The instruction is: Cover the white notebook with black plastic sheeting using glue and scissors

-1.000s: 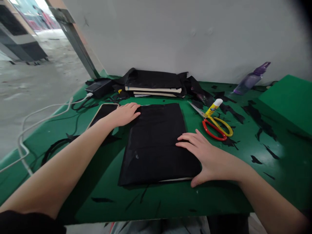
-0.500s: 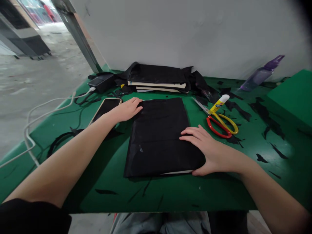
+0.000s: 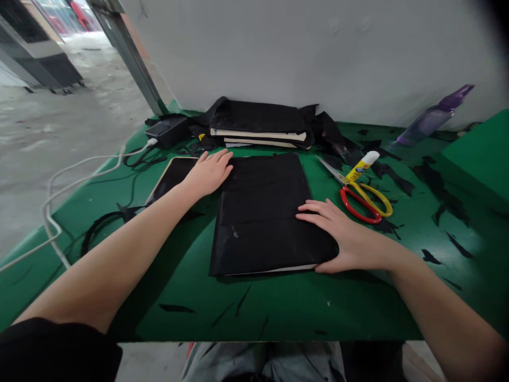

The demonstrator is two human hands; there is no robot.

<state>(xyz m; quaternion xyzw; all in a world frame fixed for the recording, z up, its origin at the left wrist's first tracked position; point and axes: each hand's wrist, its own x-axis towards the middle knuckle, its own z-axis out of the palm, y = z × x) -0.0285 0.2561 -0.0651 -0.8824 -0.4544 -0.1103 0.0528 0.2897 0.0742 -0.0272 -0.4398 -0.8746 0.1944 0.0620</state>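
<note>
A black-covered book [image 3: 260, 212] lies flat on the green table, with a strip of white pages showing along its near edge. My left hand [image 3: 210, 172] rests at its far left corner, fingers stretched forward and thumb on the cover. At the near right corner, my right hand [image 3: 345, 239] grips the book, fingers bent over the cover and thumb against the near edge. Partly under my left hand and wrist is a phone [image 3: 170, 175]. To the right lie scissors [image 3: 361, 204] with red and yellow handles, touching a yellow glue stick [image 3: 362, 166].
Black-covered books [image 3: 258, 116] are stacked by the wall, beside a black power adapter [image 3: 169, 131] with a white cable [image 3: 53, 199]. A purple spray bottle [image 3: 431, 119] leans at the back right, near a green box [image 3: 481, 151]. Black scraps [image 3: 435, 185] litter the table.
The book's near edge and my right hand have shifted slightly away from me. More white page edge shows. My left hand keeps its place at the far corner. The view has tilted slightly.
</note>
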